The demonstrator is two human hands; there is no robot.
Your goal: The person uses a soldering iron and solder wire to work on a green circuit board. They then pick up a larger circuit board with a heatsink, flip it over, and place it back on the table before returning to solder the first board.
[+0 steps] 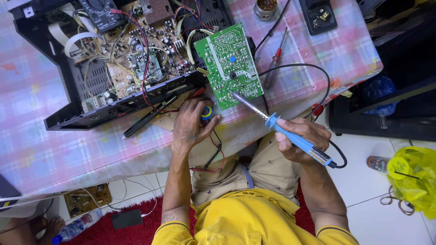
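The green printed circuit board [228, 64], solder side up, lay tilted against the front edge of the opened black plastic chassis [68, 97] on the pink checked tablecloth [36, 149], its long axis running from upper left to lower right. In the head view, the right hand [302, 138] was closed firmly round the blue-handled soldering iron [290, 136], fingers wrapped over the grip. The iron's own long axis slanted up and to the left, and its metal tip [232, 93] touched, or all but touched, the board near its lower edge. The board thus lay up and left of that grip, along the line of the iron. The left hand [190, 124] rested just below the board, nearer to it than the right, fingers curled about a small blue and yellow spool [207, 112]; how tightly it pinched could not be told.

The chassis held a brown board crowded with components and tangled wires [136, 50]. Right of the green board lay a red-handled screwdriver [274, 61]. A small round tin [266, 8] stood above it, with a dark brownish mass inside.
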